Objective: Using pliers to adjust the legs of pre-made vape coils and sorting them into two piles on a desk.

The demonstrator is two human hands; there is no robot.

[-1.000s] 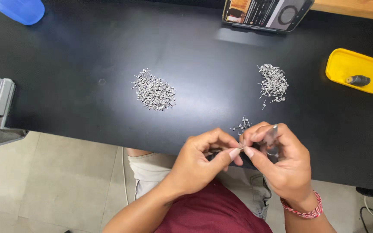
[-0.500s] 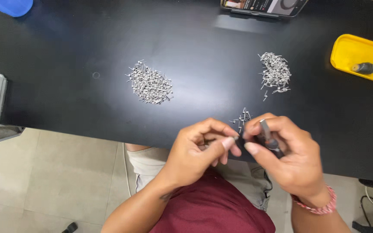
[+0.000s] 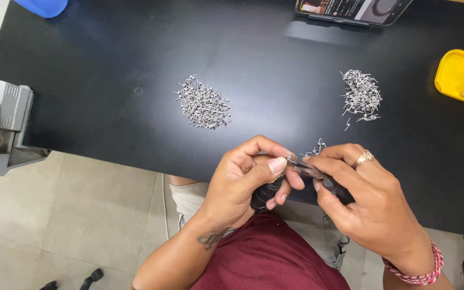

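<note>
Moved: both hands shifted a little since half a second ago, thumbs now closer together; piles of pins in the same spots.
Left hand [image 3: 245, 180]: curled shut, thumb and first finger pinching one tiny silver metal pin [image 3: 291, 158] at its tip; a dark round thing tucked under the fingers, too hidden to name.
Right hand [image 3: 366, 204]: closed around a thin dark tool [image 3: 318, 174], tip pointing at the pin; gold ring on one finger, pink and white woven band on the wrist.
Where the pin is: up in the air between both thumbs, just over the near edge of the black flat worktop [image 3: 108, 64].
How the pin will handle: very light, hard, stiff, likely smooth and slippery; easy to drop and lose.
Where to hold: by the sides, with fingertips only, a soft squeeze.
Nearby: small bunch of loose silver pins [image 3: 316, 146] just beyond the thumbs.
Left pile: big heap of silver pins [image 3: 204, 103].
Right pile: smaller heap of silver pins [image 3: 361, 95].
Far right: yellow plastic tray [image 3: 455, 72].
</note>
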